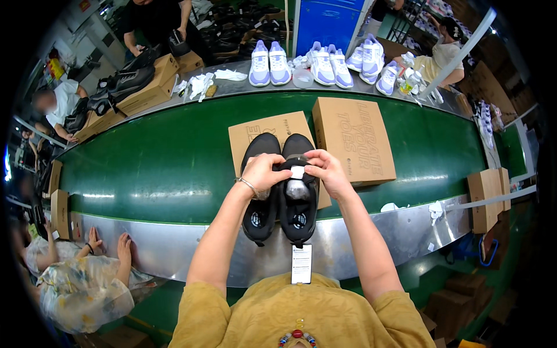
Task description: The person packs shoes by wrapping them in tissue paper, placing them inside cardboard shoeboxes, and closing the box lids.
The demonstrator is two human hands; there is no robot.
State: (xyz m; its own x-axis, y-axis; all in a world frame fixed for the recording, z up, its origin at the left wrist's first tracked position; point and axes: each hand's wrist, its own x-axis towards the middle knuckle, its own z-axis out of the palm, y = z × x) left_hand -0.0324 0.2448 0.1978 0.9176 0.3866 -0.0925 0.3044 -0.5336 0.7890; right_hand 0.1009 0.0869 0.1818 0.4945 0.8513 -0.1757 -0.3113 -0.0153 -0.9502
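Note:
A pair of black shoes lies side by side in front of me, toes pointing away: the left shoe (259, 146) and the right shoe (297, 142). My left hand (263, 174) is closed, pinching one side of the right shoe's tongue. On the tongue's other side my right hand (326, 173) pinches with thumb and fingers. Between the thumbs shows a small white label (297, 171). A pale, shiny wad of stuffing (297, 189) sits in that shoe's opening. From its heel hangs a white printed tag (301, 264). Beneath the shoes is a brown shoebox (241, 134).
Another brown box (355, 142) lies to the right on the green belt (168, 151). A metal ledge (174, 249) runs along my side. White-and-purple sneakers (270, 66) line the far ledge. Co-workers stand at the far left, and a person's hands (123, 250) rest on the near ledge.

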